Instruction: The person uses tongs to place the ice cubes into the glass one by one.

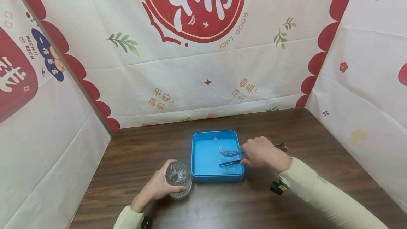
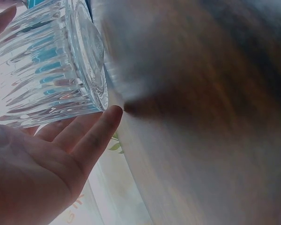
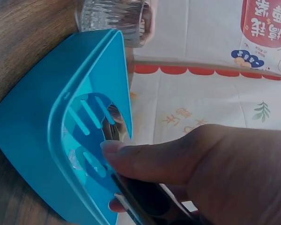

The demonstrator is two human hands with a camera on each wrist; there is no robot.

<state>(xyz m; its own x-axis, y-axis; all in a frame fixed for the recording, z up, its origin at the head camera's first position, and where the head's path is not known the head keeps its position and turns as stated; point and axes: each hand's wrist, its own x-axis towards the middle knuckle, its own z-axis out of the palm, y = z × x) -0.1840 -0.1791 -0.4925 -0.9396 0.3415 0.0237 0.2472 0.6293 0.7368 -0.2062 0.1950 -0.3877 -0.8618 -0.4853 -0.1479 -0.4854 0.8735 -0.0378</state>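
Note:
My left hand point(image 1: 159, 186) holds a clear ribbed drinking glass point(image 1: 178, 176) on the left of a blue tray point(image 1: 217, 178). Something small and clear shows inside the glass. Thumb and fingers lie along the glass's side in the left wrist view, one fingertip by its base point(image 2: 96, 61). My right hand point(image 1: 262, 153) grips metal tongs point(image 1: 230, 153), whose two arms stand apart over the tray's right part. Several small clear pieces point(image 1: 215, 139) lie in the tray, some close to the tongs' tips. Whether the tongs touch a piece, I cannot tell.
Tray and glass are on a dark wooden table point(image 1: 152, 144). Printed white cloth point(image 1: 197, 66) hangs behind the table and along both sides. A black device with a yellow mark point(image 1: 279, 187) sits beneath my right wrist.

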